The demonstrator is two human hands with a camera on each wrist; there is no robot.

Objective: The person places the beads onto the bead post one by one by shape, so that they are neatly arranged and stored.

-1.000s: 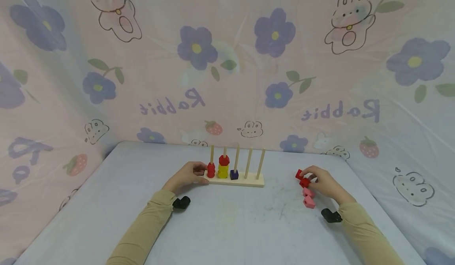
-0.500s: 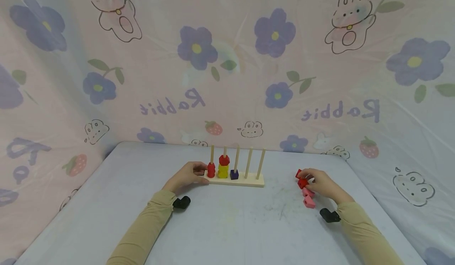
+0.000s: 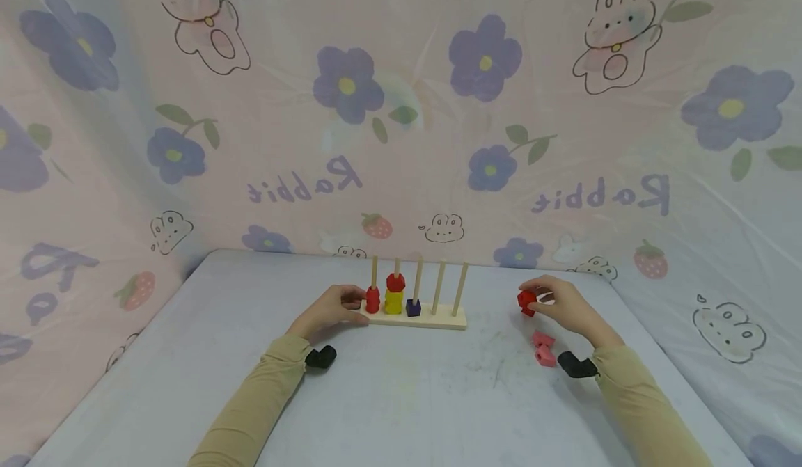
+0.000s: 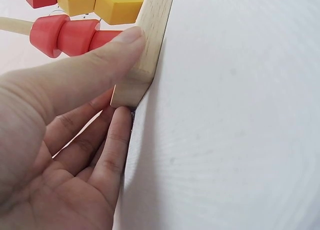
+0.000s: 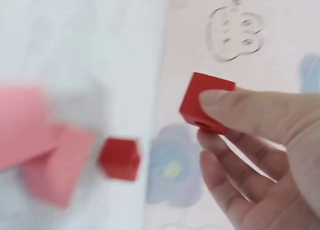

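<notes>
My left hand [image 3: 328, 308] holds the left end of a wooden peg stand [image 3: 432, 322]; the thumb lies against the base, with fingers at its end [image 4: 132, 89]. Red beads [image 3: 372, 301] sit on the first peg. The second carries yellow beads [image 3: 393, 304] under a red one [image 3: 395, 282]. A dark blue cube bead [image 3: 413, 307] is on the third, and the last two pegs are bare. Over at the right, my right hand [image 3: 567, 308] pinches a red cube bead [image 5: 202, 102] between thumb and fingers, lifted off the table. Another red cube bead [image 5: 120, 159] lies below it.
Pink beads [image 3: 544, 350] lie on the white table [image 3: 426, 397], nearer to me than the right hand. A patterned curtain [image 3: 401, 119] hangs behind and at both sides. Black wrist devices [image 3: 321, 357] are worn on both arms.
My right hand has taken a red cube bead from beside the pink beads, raised it and moved it slightly away from me. The left hand and the stand have stayed put.
</notes>
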